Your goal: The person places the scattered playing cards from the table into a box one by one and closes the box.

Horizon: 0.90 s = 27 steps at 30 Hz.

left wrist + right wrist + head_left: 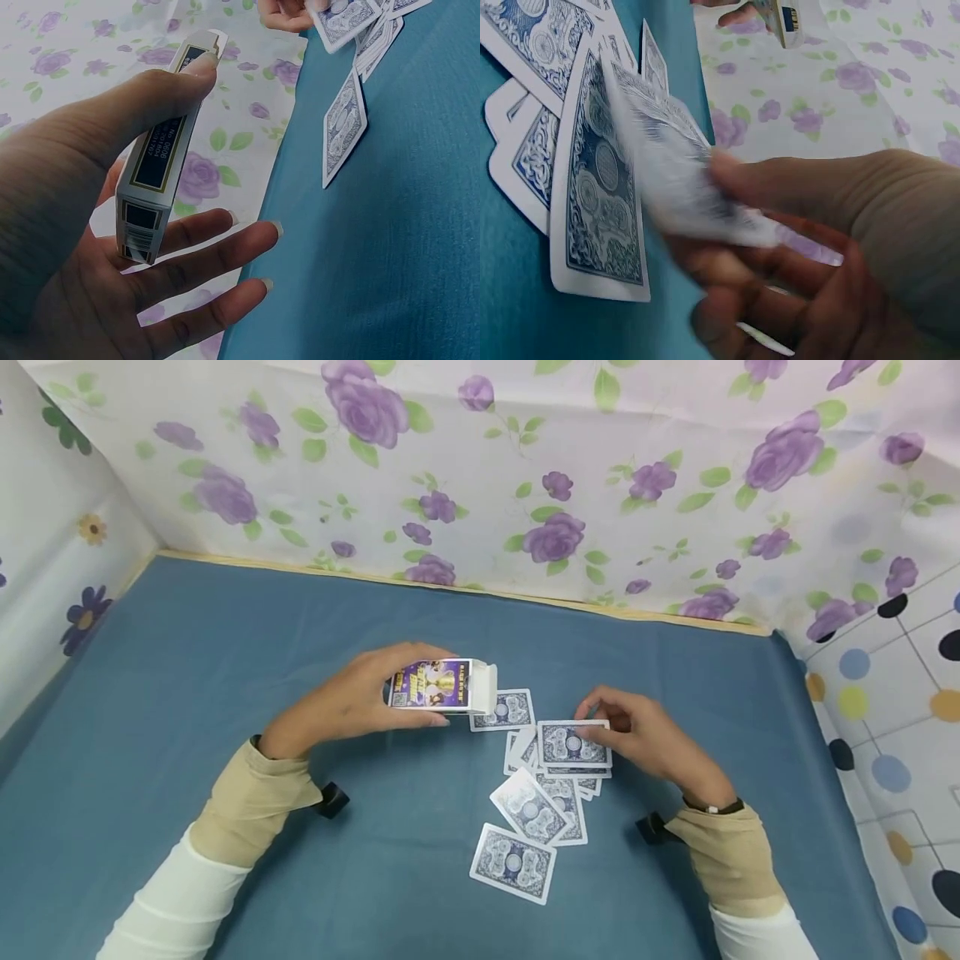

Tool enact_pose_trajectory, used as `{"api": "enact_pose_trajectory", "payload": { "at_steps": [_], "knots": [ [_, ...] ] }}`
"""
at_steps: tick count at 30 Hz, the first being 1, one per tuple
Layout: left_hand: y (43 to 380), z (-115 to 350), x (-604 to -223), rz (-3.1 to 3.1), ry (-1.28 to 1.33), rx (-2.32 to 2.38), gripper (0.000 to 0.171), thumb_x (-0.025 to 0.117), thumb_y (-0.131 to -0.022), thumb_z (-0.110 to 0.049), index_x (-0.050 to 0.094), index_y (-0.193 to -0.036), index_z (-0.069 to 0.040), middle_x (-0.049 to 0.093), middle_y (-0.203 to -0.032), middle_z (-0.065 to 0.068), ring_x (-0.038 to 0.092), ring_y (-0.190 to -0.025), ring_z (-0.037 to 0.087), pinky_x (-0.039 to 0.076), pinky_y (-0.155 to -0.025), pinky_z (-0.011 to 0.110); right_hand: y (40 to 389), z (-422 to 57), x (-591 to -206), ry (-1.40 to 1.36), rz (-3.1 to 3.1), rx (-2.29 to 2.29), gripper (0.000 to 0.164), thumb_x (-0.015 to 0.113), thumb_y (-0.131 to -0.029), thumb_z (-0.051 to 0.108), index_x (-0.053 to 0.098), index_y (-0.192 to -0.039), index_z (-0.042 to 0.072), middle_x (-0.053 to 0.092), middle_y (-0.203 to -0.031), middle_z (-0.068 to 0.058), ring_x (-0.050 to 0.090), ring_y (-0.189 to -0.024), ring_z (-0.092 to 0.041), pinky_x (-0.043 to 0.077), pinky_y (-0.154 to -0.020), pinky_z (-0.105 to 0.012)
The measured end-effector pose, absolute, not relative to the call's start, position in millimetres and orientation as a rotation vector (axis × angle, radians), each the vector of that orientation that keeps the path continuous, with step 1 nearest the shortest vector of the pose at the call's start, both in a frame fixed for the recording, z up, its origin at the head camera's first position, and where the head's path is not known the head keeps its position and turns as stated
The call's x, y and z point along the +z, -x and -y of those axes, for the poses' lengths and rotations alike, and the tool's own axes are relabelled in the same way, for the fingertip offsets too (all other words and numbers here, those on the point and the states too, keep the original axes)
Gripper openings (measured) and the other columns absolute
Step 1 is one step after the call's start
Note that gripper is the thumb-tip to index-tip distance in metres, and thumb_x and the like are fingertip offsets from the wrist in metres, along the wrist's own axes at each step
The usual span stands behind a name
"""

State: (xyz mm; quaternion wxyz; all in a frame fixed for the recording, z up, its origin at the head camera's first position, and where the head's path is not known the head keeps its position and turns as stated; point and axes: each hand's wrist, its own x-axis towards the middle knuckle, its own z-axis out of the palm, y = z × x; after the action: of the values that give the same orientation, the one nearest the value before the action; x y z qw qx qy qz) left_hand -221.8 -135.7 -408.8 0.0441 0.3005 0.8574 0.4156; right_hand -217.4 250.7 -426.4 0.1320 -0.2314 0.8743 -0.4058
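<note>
While the left hand [348, 697] grips a white cardboard box with a purple, gold-trophy face [435, 685], the right hand [648, 735] pinches a rectangular blue-and-white playing card [567, 747]

The box is held to the left of a loose scatter of blue-backed, white-edged cards [513, 864], its end with the white flap [487, 687] turned toward them. The left thumb presses along a narrow, dark-panelled side, and three fingers reach out past the box, spread apart; the index finger is mostly hidden. The right thumb and fingers are closed on the pinched card, which is tilted above the scatter and blurred in the right wrist view. The scattered cards lie backs up, several overlapping, on a blue cloth [405, 860]. Behind is a white sheet printed with purple roses [480, 464].
</note>
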Motion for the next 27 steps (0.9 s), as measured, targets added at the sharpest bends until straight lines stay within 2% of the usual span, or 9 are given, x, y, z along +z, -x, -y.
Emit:
{"api": "enact_pose_trajectory", "payload": {
  "at_steps": [3, 8, 16, 22, 27],
  "knots": [
    [222, 138, -405, -2.633, -0.924, 1.261, 0.068, 0.077, -0.078, -0.051, 0.054, -0.138, -0.034, 0.057, -0.121, -0.009, 0.056, -0.095, 0.013, 0.05, -0.077, 0.035, 219, -248, -426, 0.655, -2.548, -1.256, 0.016, 0.068, -0.092, 0.023, 0.068, -0.108, 0.019, 0.049, -0.06, -0.005, 0.045, -0.046, -0.019, 0.043, -0.047, -0.032],
    [221, 142, -400, -2.661, -0.907, 1.234, 0.069, 0.078, -0.077, -0.052, 0.054, -0.139, -0.034, 0.058, -0.121, -0.009, 0.056, -0.095, 0.012, 0.049, -0.077, 0.035, 223, -244, -421, 0.569, -2.482, -1.487, 0.024, 0.067, -0.093, 0.022, 0.068, -0.115, 0.013, 0.049, -0.053, -0.01, 0.044, -0.038, -0.026, 0.041, -0.038, -0.04],
    [221, 146, -398, -2.72, -0.922, 1.169, 0.069, 0.077, -0.077, -0.053, 0.053, -0.139, -0.033, 0.057, -0.12, -0.009, 0.055, -0.095, 0.012, 0.05, -0.076, 0.033, 228, -238, -410, 0.459, -2.491, -1.769, 0.032, 0.067, -0.093, 0.022, 0.067, -0.119, 0.004, 0.047, -0.053, -0.009, 0.047, -0.041, -0.027, 0.042, -0.041, -0.038],
    [214, 145, -401, -2.688, -0.898, 1.176, 0.07, 0.077, -0.077, -0.053, 0.052, -0.14, -0.033, 0.057, -0.123, -0.009, 0.055, -0.095, 0.012, 0.049, -0.077, 0.034, 216, -230, -400, 0.418, -2.466, -1.888, 0.033, 0.068, -0.092, 0.02, 0.066, -0.12, 0.001, 0.048, -0.054, -0.01, 0.048, -0.042, -0.028, 0.046, -0.044, -0.035],
    [211, 137, -402, -2.664, -0.926, 1.207, 0.07, 0.076, -0.078, -0.053, 0.052, -0.14, -0.034, 0.056, -0.125, -0.01, 0.055, -0.093, 0.011, 0.05, -0.074, 0.033, 208, -218, -379, 0.465, -2.414, -1.985, 0.03, 0.069, -0.092, 0.013, 0.066, -0.118, -0.002, 0.04, -0.052, -0.006, 0.048, -0.043, -0.024, 0.047, -0.044, -0.032]
  ]
}}
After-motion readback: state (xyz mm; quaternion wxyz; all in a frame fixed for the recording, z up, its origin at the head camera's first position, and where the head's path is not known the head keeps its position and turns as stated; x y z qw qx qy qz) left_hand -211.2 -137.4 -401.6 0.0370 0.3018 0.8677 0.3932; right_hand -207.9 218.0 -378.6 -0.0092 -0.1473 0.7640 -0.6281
